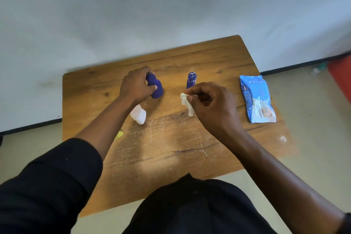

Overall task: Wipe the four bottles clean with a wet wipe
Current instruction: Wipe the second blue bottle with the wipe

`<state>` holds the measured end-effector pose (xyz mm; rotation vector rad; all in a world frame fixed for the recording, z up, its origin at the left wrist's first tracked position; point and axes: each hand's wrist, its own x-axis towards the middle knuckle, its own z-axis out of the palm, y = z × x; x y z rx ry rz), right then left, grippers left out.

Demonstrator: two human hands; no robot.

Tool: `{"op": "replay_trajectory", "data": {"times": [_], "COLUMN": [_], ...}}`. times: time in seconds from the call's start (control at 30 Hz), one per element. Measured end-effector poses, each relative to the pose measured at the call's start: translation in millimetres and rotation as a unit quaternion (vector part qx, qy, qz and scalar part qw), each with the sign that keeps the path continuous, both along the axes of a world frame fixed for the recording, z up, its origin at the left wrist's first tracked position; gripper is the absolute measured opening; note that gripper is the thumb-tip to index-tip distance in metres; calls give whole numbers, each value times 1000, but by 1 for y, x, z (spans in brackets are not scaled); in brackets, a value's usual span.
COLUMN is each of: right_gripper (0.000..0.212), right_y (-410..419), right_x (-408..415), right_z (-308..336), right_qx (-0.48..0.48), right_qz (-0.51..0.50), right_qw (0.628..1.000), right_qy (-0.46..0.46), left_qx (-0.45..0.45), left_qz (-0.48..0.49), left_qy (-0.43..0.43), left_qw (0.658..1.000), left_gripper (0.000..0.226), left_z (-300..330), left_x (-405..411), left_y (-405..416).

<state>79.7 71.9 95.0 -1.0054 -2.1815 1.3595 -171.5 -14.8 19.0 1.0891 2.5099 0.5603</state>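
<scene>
White crumpled wet wipe (187,103) hangs pinched in the right hand (212,106) above the wooden table (171,148). Beside the left forearm stands a white bottle (139,114). Farther, the left hand (135,86) grips a purple bottle (156,86); a slim blue bottle (191,80) stands behind.

Big bare patch of worktop (171,154) near the person, open gap between dark blue bottle (156,87) and slim blue bottle (191,80), white bottle (139,114) maybe touching left arm, wipes pack (257,99) blocking far right.

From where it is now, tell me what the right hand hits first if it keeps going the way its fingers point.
Probably the dark blue bottle held in the left hand; the right hand points left, pinching the wet wipe. Depth is uncertain.
</scene>
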Motion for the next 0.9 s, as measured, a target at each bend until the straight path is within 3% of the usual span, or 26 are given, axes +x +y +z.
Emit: {"op": "replay_trajectory", "data": {"times": [0.27, 0.63, 0.8, 0.9], "right_gripper": [15, 13, 14, 14], "right_y": [10, 24, 25, 27], "right_x": [11, 14, 11, 10], "right_z": [-15, -23, -25, -25], "right_qx": [-21, -20, -16, -22], "right_qz": [0, 7, 20, 20], "right_qw": [1000, 999, 999, 999], "right_qy": [-22, -25, -30, -26], "left_qx": [-97, -136, -149, -120], "left_qz": [-15, -33, -44, -50], "left_qy": [7, 45, 21, 3], "left_qw": [995, 989, 988, 992], "left_gripper": [38, 39, 52, 76], "left_z": [-28, -24, -22, -7], "left_x": [25, 54, 57, 59], "left_y": [12, 13, 13, 18]}}
